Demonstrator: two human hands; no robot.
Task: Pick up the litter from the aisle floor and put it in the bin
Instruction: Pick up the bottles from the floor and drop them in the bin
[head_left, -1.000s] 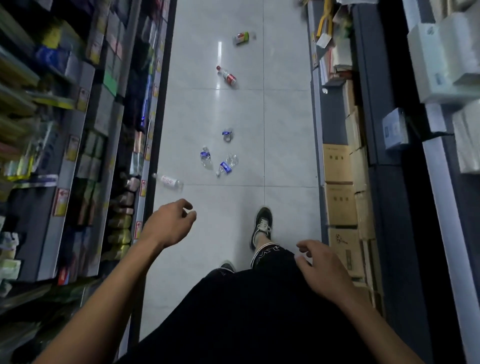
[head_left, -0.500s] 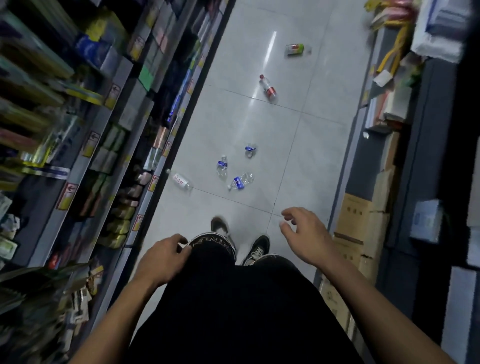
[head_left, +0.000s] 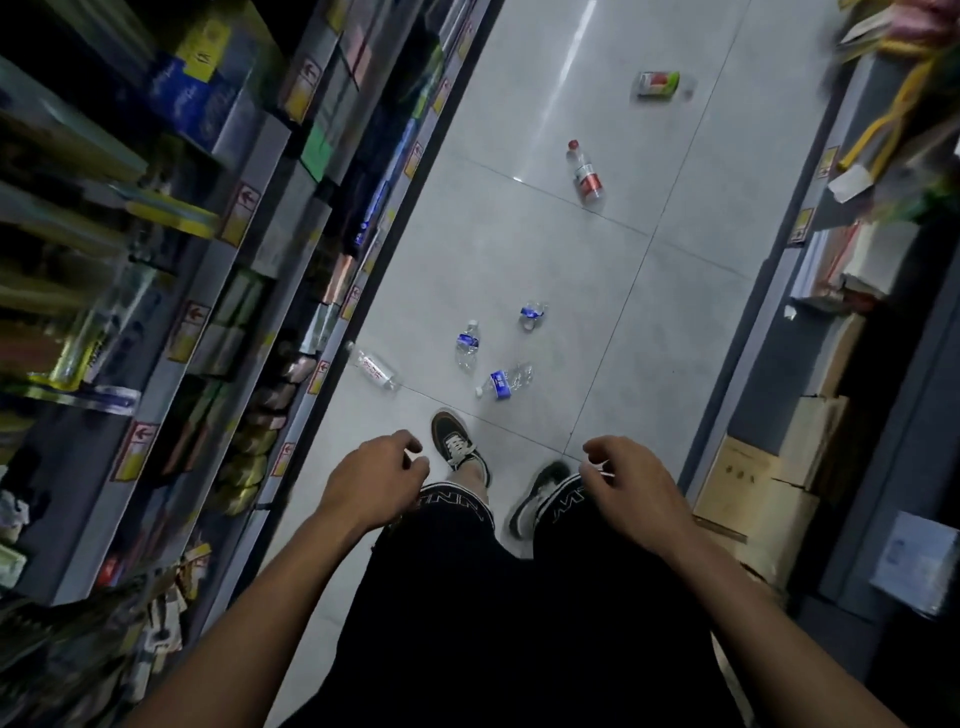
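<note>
Litter lies on the grey tiled aisle floor (head_left: 519, 249). Nearest my feet is a crushed blue-label bottle (head_left: 505, 382). Two more blue-label bottles lie beyond it, one at the left (head_left: 467, 345) and a squashed one at the right (head_left: 533, 313). A clear bottle with a red-printed label (head_left: 375, 370) rests against the left shelf base. Farther up are a red-label bottle with a red cap (head_left: 586, 174) and a green and red can (head_left: 658, 85). My left hand (head_left: 371, 480) and right hand (head_left: 631, 486) hang over my thighs, fingers loosely curled, holding nothing. No bin is in view.
Stocked shelves (head_left: 218, 260) line the left side of the aisle. Cardboard boxes (head_left: 763, 499) and stacked goods (head_left: 852, 260) stand along the right side. My two dark shoes (head_left: 460, 447) are on the floor just short of the nearest bottles.
I have walked forward, so the bottles are closer to my feet. The view has tilted left. Both hands have come level in front of my thighs.
</note>
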